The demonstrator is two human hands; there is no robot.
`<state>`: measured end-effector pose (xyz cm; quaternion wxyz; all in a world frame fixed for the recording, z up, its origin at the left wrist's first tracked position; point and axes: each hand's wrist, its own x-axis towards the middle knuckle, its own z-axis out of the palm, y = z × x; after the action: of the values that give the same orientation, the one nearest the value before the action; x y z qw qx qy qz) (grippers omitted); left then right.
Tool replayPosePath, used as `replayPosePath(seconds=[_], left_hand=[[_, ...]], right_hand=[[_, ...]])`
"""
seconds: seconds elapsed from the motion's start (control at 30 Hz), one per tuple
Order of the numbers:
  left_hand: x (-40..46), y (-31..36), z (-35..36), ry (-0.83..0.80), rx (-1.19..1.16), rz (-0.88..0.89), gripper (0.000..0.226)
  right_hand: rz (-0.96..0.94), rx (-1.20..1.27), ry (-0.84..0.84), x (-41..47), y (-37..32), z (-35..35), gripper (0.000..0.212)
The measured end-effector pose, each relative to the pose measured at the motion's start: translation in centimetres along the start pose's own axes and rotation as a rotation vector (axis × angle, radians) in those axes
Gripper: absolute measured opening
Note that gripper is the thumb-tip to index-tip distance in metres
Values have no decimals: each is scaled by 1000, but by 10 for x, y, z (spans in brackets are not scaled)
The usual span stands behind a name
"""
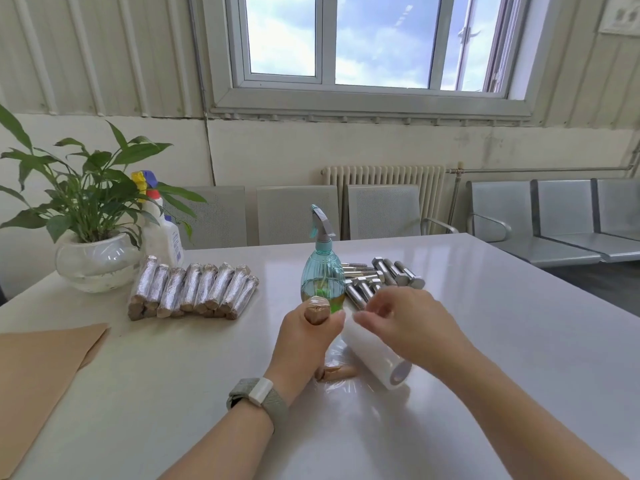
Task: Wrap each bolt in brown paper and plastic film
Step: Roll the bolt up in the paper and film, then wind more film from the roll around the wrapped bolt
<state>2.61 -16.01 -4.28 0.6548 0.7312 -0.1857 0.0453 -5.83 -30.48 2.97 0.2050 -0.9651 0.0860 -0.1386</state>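
My left hand (304, 337) grips a bolt wrapped in brown paper (317, 311); its top end pokes above my fist and its lower end shows below at the table. My right hand (401, 323) pinches the far end of a white roll of plastic film (377, 358), which lies on the table just right of the bolt. A sheet of clear film trails from the roll under my left hand. Several bare steel bolts (384, 277) lie behind the roll. A row of wrapped bolts (194, 291) sits at the left.
A teal spray bottle (322, 271) stands right behind my hands. Brown paper sheets (41, 368) lie at the left table edge. A potted plant in a glass bowl (97, 261) and a white spray bottle (162, 230) stand at back left. Metal seats line the wall.
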Motion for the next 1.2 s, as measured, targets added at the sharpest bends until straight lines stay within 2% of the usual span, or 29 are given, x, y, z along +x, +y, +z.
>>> replayPosePath(seconds=[0.07, 0.13, 0.17, 0.23, 0.33, 0.4, 0.47, 0.57, 0.67, 0.73, 0.97, 1.0, 1.1, 1.17, 1.2], left_hand=[[0, 0, 1, 16, 22, 13, 37], [0, 0, 1, 20, 41, 23, 38], [-1, 1, 1, 13, 38, 23, 38], [-1, 1, 1, -14, -1, -2, 38], [-4, 5, 2, -88, -134, -89, 30], [-4, 5, 0, -128, -104, -91, 26], [-4, 5, -3, -152, -80, -85, 35], [-4, 7, -6, -268, -185, -103, 55], [-8, 9, -6, -392, -211, -65, 45], [-9, 8, -6, -386, -171, -42, 40], [-12, 12, -3, -389, 45, 82, 21], [-12, 13, -9, -386, 121, 93, 26], [-14, 15, -35, -369, 350, 33, 61], [-17, 15, -56, -408, 367, -36, 63], [-18, 15, -66, -416, 306, -67, 54]], right_hand=[[84, -185, -211, 8, 11, 3, 52], [167, -100, -419, 11, 13, 15, 56], [185, -46, -446, 13, 14, 20, 52], [261, 115, -427, 18, 16, 22, 42], [418, 566, -434, 24, 18, 10, 38], [429, 738, -486, 26, 14, 3, 39], [411, 754, -496, 27, 9, 1, 41], [409, 800, -456, 30, 2, 3, 44], [416, 841, -446, 33, -4, 6, 54], [426, 862, -421, 34, -6, 7, 58], [451, 911, -363, 32, 3, 9, 47], [451, 929, -353, 32, 5, 10, 44], [408, 994, -398, 32, 7, 18, 41], [361, 1034, -479, 33, 1, 25, 49], [340, 1055, -514, 34, -5, 28, 56]])
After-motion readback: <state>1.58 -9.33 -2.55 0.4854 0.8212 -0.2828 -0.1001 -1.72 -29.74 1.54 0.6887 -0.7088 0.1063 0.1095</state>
